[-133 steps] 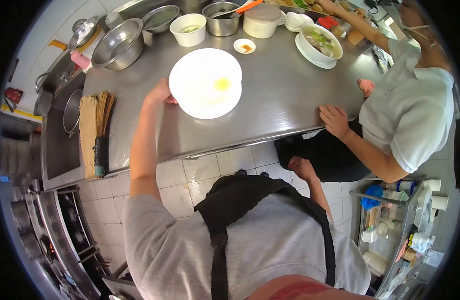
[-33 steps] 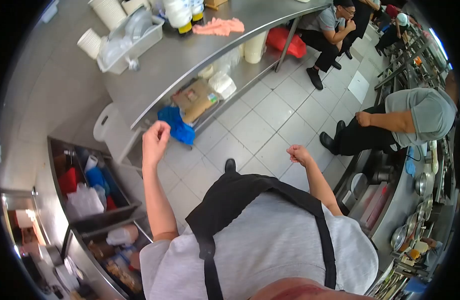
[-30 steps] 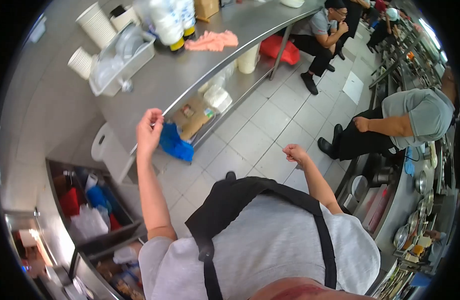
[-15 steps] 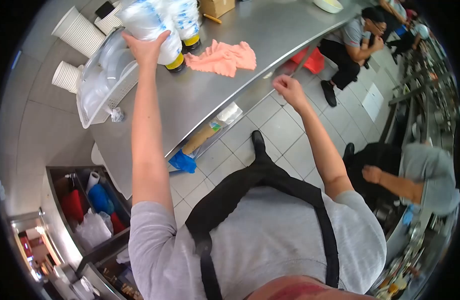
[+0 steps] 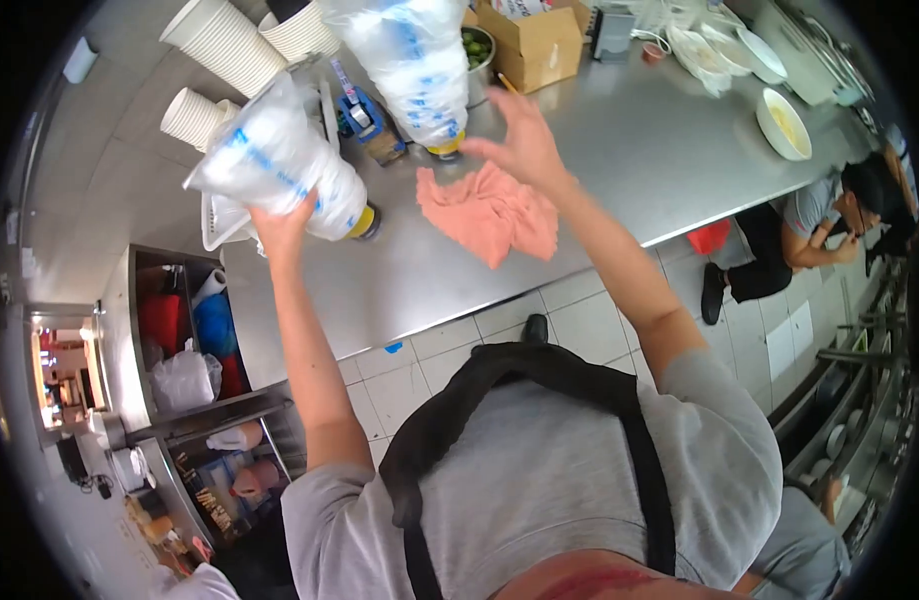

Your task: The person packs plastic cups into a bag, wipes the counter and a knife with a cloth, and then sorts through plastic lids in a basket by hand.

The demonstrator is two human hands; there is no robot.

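Observation:
My left hand is wrapped around the lower part of a tilted, plastic-covered bundle with blue print and a yellow and black end. Its dark end is at the steel counter. A second bundle of the same look stands farther back. My right hand is open, fingers spread toward that second bundle and holding nothing. Below my right hand a crumpled pink cloth lies on the counter. Between the bundles sits a blue tape dispenser.
Stacks of white paper cups stand at the back left, by a white basket. A cardboard box and a white bowl are on the counter. At the right a person sits low, past the counter edge.
The bundle in my left hand has moved left, apart from the second one. My right hand has come up over the counter and opened. The view has shifted.

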